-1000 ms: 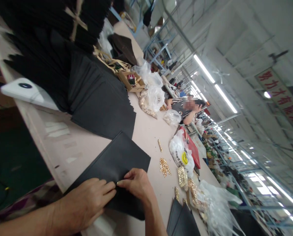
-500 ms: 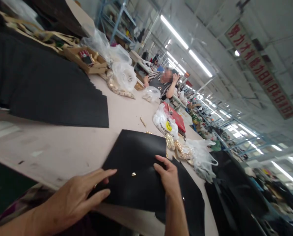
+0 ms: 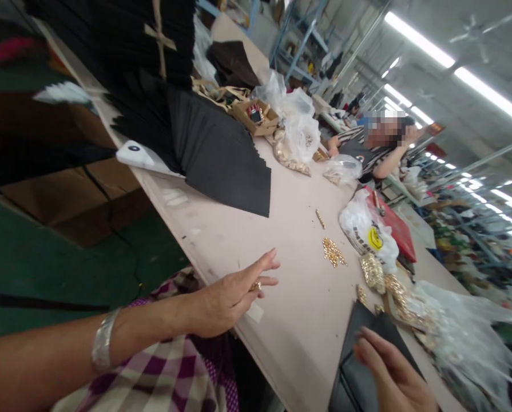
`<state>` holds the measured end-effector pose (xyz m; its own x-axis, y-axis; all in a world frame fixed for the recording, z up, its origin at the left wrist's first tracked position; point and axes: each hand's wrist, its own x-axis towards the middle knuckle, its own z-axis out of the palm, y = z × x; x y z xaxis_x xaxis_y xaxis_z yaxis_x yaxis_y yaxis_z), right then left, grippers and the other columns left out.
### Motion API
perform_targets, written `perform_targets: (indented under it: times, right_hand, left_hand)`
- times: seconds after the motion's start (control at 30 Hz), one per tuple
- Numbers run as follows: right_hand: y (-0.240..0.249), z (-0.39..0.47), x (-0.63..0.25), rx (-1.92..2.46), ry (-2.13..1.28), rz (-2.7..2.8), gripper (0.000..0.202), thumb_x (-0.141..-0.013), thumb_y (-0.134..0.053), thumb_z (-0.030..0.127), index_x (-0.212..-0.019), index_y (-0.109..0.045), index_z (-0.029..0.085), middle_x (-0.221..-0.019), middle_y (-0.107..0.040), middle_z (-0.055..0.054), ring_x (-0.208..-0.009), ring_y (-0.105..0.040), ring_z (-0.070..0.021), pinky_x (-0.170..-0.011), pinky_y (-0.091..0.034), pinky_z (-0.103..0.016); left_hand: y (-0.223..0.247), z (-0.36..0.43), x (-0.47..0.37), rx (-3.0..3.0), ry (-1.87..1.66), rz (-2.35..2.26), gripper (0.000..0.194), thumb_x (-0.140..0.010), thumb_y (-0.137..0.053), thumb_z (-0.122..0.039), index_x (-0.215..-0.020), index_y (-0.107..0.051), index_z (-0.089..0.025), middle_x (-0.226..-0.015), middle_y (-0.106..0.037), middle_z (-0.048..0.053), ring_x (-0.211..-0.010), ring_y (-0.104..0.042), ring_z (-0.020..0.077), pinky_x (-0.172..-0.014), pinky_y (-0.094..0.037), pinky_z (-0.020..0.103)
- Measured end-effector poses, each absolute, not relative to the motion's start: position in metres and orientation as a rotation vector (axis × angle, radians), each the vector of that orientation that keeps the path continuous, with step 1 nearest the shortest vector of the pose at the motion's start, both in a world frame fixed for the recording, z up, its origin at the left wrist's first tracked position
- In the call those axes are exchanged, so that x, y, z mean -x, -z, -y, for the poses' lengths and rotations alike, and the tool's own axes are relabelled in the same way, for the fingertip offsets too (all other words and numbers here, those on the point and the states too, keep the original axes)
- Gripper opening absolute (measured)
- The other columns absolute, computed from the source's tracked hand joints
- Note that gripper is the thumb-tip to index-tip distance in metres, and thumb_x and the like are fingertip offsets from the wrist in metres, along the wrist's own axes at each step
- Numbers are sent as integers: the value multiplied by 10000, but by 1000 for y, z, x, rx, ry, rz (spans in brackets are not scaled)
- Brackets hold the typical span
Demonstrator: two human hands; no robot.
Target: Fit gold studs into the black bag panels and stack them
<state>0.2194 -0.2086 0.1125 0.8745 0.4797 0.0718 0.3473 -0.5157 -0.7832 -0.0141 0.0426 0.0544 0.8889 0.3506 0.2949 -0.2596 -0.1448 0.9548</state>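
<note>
**Left hand (image 3: 227,297) drawn away from right hand (image 3: 396,373)**

On the smooth pale table (image 3: 294,309), a fanned matte stack (image 3: 230,166) lies left of the gold heap (image 3: 333,252), a crinkled bag (image 3: 361,220) right. Flat black panels (image 3: 353,382) lie nearer me, beneath my right hand, whose grip I cannot tell; my left hovers, fingers spread.

On the table (image 3: 296,303), a fanned sheet stack (image 3: 227,157) lies far left, loose metal fittings (image 3: 333,253) right of it, a plastic carrier bag (image 3: 361,220) farther right, panels (image 3: 358,379) near right.
</note>
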Motion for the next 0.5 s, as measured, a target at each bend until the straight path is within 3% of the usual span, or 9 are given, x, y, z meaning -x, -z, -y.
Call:
perform_targets:
  times: [0.2,0.3,0.5]
  right_hand:
    - [-87,83,-121,1848,-469,1075,230,-843,-665,300,-1033,-768,221,-996,-778,-63,-880,-731,-199,-783,-589,-282]
    - [-87,61,-104,1787,-473,1176,219,-867,-620,231,-1033,-762,214,-949,-778,-37,-830,-722,-171,-754,-566,-249]
    - [-84,53,-103,1844,-465,1157,208,-857,-617,238,-986,-774,190,-888,-781,-36,-760,-705,-173,-701,-551,-247]
  left_hand:
    - [-50,-44,10,-1750,-578,-76,793,-967,-325,-29,-1567,45,-393,-1618,-285,128,-1390,-461,233,-1162,-351,494]
    - [-44,-48,10,-1829,-621,-64,794,-950,-331,-21,-1580,38,-334,-1613,-298,152,-1416,-424,234,-1162,-364,472]
    - [-37,-55,14,-1877,-548,-98,810,-919,-346,-13,-1586,62,-223,-1566,-375,202,-1426,-407,222,-1159,-374,457]
